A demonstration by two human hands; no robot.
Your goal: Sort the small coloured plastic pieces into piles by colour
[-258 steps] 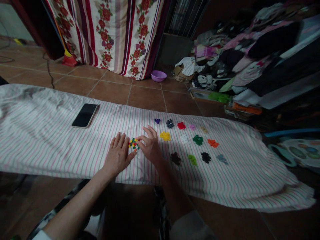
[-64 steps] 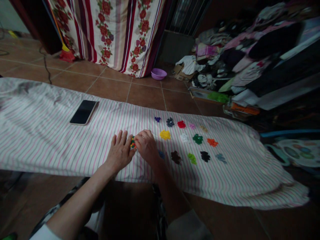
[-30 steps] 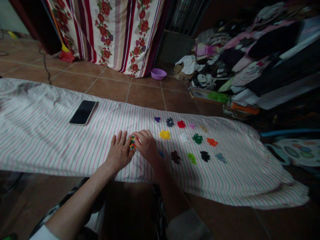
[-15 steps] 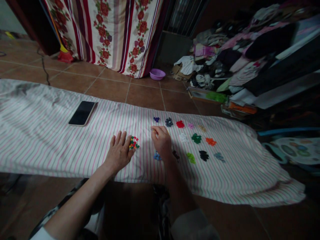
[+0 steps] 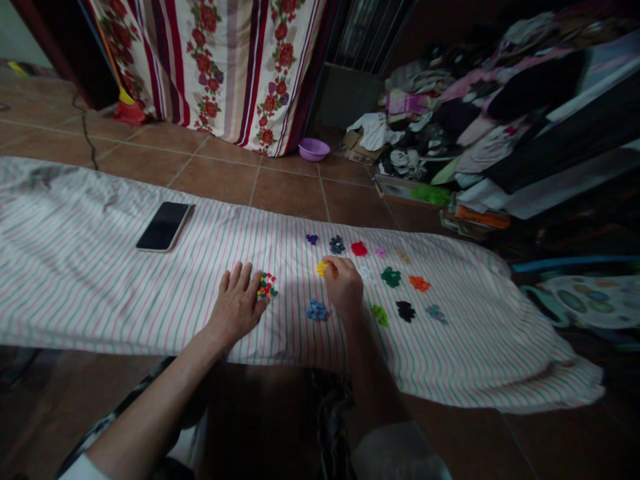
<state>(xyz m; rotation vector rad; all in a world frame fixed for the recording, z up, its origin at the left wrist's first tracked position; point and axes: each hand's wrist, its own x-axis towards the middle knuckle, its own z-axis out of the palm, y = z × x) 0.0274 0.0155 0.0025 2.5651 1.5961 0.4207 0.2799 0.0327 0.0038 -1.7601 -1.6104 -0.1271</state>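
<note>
My left hand (image 5: 239, 303) lies flat on the striped cloth, fingers spread, its thumb beside a mixed pile of small red, green, yellow and orange pieces (image 5: 268, 285). At a small yellow pile (image 5: 321, 268), my right hand (image 5: 345, 287) has its thumb and fingers pinched together; whatever is between the fingertips is too small to make out. Nearer to me is a blue pile (image 5: 317, 310). Beyond my right hand sit purple (image 5: 312, 239), dark grey (image 5: 337, 245) and red (image 5: 359, 249) piles. White pieces (image 5: 366, 275) show just right of my knuckles.
More piles stand to the right: dark green (image 5: 391, 277), orange (image 5: 419, 283), lime (image 5: 381, 316), black (image 5: 405, 311) and grey-blue (image 5: 437, 314). A phone (image 5: 164, 227) lies at the left. On the tiled floor behind are a purple basin (image 5: 314, 150) and heaped clothes.
My right hand has moved to the right, from the left side of the yellow pile onto it, uncovering the yellow and blue pieces. My left hand stays in place.
</note>
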